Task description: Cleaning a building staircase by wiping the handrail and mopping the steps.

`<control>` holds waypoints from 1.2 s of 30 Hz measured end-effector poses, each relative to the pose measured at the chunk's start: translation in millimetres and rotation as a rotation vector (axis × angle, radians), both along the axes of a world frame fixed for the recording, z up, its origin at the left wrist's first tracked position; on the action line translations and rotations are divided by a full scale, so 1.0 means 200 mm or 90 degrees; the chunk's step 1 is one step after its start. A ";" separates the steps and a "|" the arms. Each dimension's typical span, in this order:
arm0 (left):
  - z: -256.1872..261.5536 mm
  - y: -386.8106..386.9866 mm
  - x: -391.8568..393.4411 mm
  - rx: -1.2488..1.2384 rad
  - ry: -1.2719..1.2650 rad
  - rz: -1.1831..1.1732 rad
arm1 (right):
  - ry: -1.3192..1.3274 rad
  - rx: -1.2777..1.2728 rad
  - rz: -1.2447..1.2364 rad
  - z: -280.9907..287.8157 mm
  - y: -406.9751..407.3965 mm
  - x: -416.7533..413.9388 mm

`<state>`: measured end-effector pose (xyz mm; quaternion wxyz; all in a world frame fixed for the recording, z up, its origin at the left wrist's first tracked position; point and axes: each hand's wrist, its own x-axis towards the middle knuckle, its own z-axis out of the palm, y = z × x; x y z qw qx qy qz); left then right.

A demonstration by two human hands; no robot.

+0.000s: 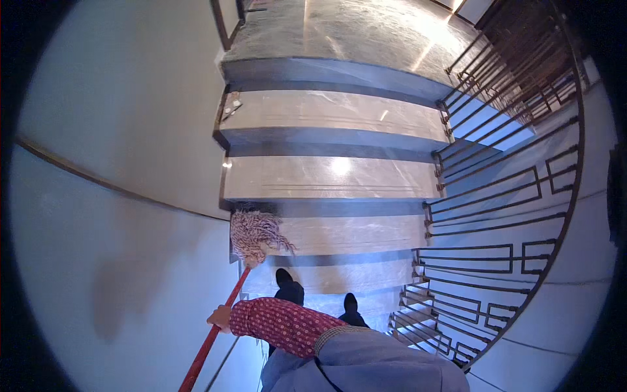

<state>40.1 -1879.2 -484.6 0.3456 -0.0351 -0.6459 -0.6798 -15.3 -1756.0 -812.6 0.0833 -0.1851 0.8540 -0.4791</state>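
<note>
My right hand [221,317] is closed around the red handle [201,354] of a string mop, its arm reaching across my body in a patterned red sleeve. The mop's striped pink-and-white yarn head [253,230] lies on a stair tread [343,233] at the left wall, spread against the foot of the riser. Loose strands trail right towards the tread's front edge. My left hand is out of view, and the mop handle runs out of the frame at the bottom.
Polished stone steps [333,171] climb to a landing [343,29]. A metal railing [490,245] borders the right side; a pale wall [147,147] stands left. Small unclear items [233,107] lie on the upper tread's left end. My dark shoes [283,278] are on lower steps.
</note>
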 end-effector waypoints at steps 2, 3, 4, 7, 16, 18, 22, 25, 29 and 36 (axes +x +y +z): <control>-0.09 -0.13 0.06 0.133 -0.009 -0.109 | -0.023 0.034 -0.003 -0.02 0.11 0.12; -0.14 -0.17 0.12 0.266 -0.016 -0.206 | -0.044 0.067 0.005 -0.03 0.18 0.17; -0.19 -0.11 0.17 0.179 -0.063 -0.035 | -0.017 0.077 0.012 -0.05 0.29 0.24; -0.43 0.15 0.31 0.178 -0.064 -0.059 | -0.008 0.126 -0.141 -0.21 0.60 0.51; -0.66 0.94 0.60 0.174 -0.259 -0.528 | 0.012 0.149 -0.620 -0.31 1.36 1.63; -0.74 1.07 0.71 0.156 -0.289 -0.677 | 0.001 0.166 -0.782 -0.35 1.35 1.89; -0.87 1.07 0.88 0.258 -0.341 -0.871 | 0.000 0.199 -0.890 -0.43 1.21 2.19; -0.97 0.95 0.86 0.181 -0.197 -1.069 | 0.019 0.218 -0.873 -0.56 1.12 2.23; -1.05 0.63 0.81 0.273 0.132 -1.198 | 0.057 0.148 -0.791 -0.75 0.88 2.03; -1.20 -0.61 0.85 0.111 0.216 -0.603 | 0.145 0.195 -0.467 -0.92 0.04 1.26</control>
